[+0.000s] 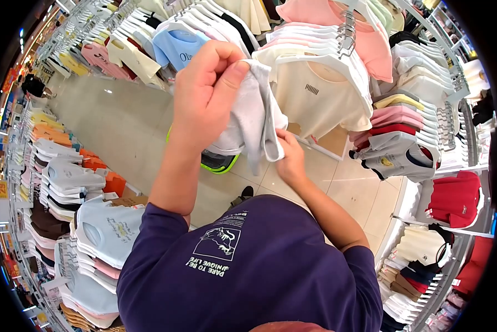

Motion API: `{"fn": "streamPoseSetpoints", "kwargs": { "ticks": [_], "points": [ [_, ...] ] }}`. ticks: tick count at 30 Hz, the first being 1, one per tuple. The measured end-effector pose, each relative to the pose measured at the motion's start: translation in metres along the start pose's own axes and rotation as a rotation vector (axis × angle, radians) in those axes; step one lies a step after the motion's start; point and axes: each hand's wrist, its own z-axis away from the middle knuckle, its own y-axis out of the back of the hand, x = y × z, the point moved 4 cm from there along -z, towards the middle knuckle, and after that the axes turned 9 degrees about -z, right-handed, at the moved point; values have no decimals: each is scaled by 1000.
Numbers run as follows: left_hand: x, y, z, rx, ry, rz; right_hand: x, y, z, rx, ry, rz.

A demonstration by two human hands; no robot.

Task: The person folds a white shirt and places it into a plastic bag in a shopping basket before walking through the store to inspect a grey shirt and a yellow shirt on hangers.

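A light grey shirt (243,122) hangs bunched between my two hands. My left hand (210,91) is closed at its upper edge, pinching the cloth between thumb and curled fingers. Lower down and to the right, my right hand (291,159) grips the shirt's side near an open, sleeve-like edge; some of its fingers are hidden behind the cloth. Just beyond the shirt, a cream T-shirt (315,99) with a small dark print hangs on a white hanger. Below the shirt, a dark basket with a bright green rim (221,167) is partly covered by it and my left arm.
Racks of hanging shirts surround me. A blue shirt (179,47) and pink shirts (364,47) hang ahead. A grey shirt with dark trim (398,157) and a red shirt (453,196) are on the right. Pale blue shirts (107,229) line the left. Tiled floor (116,122) runs between.
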Motion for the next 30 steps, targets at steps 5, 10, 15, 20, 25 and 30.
{"fn": "streamPoseSetpoints", "kwargs": {
  "ticks": [5,10,15,20,25,30],
  "points": [
    [-19,25,-9,-75,49,-68,3,103,-34,163,-351,-235],
    [-52,37,-21,-370,159,-158,-54,179,-84,207,-241,-179],
    [-78,33,-22,-553,234,-56,-76,210,-106,61,-179,-118],
    [-84,25,-20,-587,96,-131,-92,203,-106,106,-218,-172],
    [-57,-1,-13,-530,1,-240,-99,183,-104,160,-294,-268],
    [-44,-32,0,-461,136,-120,-101,148,-105,194,-285,-353]
  ]
}}
